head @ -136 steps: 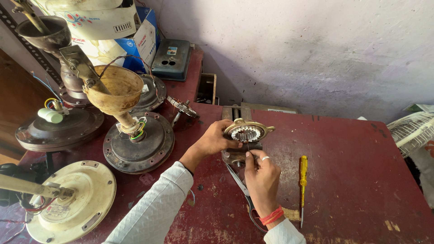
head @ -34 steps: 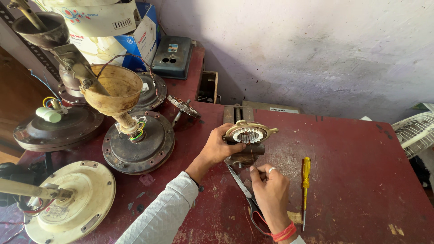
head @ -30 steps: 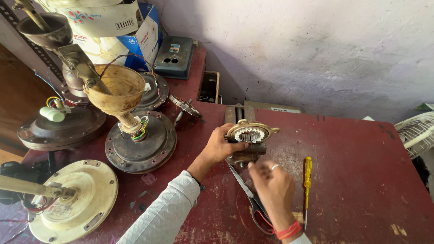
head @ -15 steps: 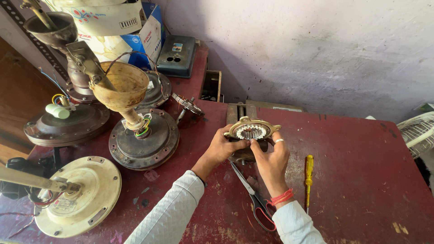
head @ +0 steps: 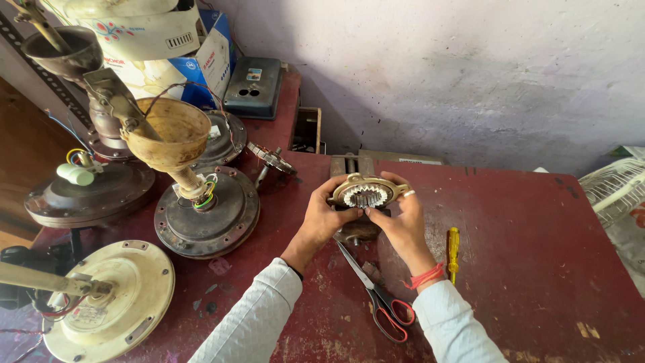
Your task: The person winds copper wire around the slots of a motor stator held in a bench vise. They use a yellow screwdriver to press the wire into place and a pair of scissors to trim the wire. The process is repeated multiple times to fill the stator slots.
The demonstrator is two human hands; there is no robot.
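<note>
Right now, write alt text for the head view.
Both hands, left and right, hold a round toothed motor part above a red table. Scissors and a yellow screwdriver lie nearby; fan motors sit left.

The brass-coloured ring part hides most of the small vise beneath it, and both hands' fingers cover the ring's side edges. Left of the ring, the cream fan motor runs off the lower edge. Right of it, a white wire guard is cut by the frame edge.
</note>
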